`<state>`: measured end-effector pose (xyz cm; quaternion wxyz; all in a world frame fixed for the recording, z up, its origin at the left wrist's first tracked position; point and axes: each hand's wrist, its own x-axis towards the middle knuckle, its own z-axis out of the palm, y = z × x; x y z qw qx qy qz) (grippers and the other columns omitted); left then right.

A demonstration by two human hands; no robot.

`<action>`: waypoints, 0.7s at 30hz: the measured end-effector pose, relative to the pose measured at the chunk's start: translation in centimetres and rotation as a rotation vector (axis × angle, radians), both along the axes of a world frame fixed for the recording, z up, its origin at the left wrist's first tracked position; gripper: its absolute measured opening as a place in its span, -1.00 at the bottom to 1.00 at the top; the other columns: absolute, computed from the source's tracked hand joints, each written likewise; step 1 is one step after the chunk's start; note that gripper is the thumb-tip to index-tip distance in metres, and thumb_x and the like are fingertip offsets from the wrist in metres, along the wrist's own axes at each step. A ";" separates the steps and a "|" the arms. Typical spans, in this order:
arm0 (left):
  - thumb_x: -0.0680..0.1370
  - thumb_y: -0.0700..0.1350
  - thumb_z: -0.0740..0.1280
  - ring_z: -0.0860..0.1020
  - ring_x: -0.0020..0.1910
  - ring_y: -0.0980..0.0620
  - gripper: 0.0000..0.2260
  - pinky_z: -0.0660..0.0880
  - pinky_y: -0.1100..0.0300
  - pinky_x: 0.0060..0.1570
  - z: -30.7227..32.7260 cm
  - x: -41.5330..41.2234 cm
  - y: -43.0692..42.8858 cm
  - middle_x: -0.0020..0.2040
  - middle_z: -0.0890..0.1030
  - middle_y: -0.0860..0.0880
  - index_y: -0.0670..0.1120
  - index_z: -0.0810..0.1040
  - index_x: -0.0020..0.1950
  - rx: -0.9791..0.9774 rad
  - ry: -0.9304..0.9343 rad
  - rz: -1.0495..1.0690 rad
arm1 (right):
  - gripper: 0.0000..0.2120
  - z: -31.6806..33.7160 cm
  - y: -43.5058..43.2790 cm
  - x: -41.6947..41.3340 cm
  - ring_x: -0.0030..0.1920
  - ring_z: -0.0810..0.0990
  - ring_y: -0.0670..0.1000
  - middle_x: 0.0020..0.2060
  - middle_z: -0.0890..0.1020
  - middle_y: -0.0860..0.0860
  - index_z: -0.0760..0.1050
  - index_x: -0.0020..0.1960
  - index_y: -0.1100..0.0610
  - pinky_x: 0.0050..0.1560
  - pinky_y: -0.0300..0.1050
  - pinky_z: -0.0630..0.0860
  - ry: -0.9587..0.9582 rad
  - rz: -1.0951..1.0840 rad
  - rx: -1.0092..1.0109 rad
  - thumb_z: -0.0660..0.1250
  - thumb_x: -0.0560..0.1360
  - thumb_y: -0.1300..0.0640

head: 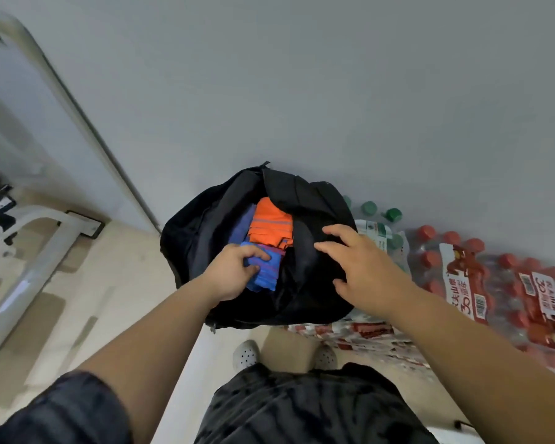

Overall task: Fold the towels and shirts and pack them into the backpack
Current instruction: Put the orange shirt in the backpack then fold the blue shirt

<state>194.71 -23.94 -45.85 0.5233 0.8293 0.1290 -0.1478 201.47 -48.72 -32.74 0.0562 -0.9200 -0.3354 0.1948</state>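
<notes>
A black backpack [202,225] stands open on the floor against the grey wall. Inside it lie a folded orange cloth [269,225] and a purple-blue cloth [242,227] to its left. My left hand [229,274] grips a folded blue towel with red-purple stripes [266,270] at the front of the opening. With fingers spread, my right hand [356,267] rests on the backpack's black right flap.
Shrink-wrapped packs of red-capped bottles [494,283] and green-capped bottles [382,225] lie on the floor right of the backpack. A white metal frame [39,251] stands at the left. My feet in white shoes [245,354] are just in front of the bag.
</notes>
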 end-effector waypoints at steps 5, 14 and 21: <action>0.57 -0.43 0.20 0.47 -0.31 -0.04 -0.70 0.47 0.26 -0.32 -1.7 1.6 -1.0 -0.17 0.59 -0.21 -0.10 0.63 0.04 -0.139 0.295 -0.023 | -0.32 -0.1 -0.2 -0.2 0.41 0.32 0.13 0.55 0.15 -0.10 0.32 0.52 -0.05 0.40 0.02 0.38 0.010 0.005 0.022 0.45 0.46 0.19; 0.63 -0.24 0.30 0.41 0.42 -0.04 -0.55 0.21 0.30 0.38 -3.7 3.8 -0.6 0.50 0.39 -0.05 -0.06 0.36 0.52 0.351 0.443 -0.470 | -0.37 -0.6 -0.9 -0.2 0.35 0.35 0.12 0.54 0.20 -0.08 0.36 0.50 0.00 0.36 -0.04 0.37 0.006 0.021 0.076 0.43 0.47 0.18; 0.66 0.00 0.14 0.49 0.27 -0.22 -0.57 0.47 0.00 0.15 -1.3 2.1 -1.7 0.44 0.31 -0.08 0.31 0.26 0.51 0.905 0.253 -0.700 | -0.48 -1.6 -2.0 0.2 0.34 0.36 0.08 0.53 0.23 -0.10 0.44 0.44 -0.03 0.32 -0.04 0.40 -0.046 0.076 0.102 0.43 0.49 0.04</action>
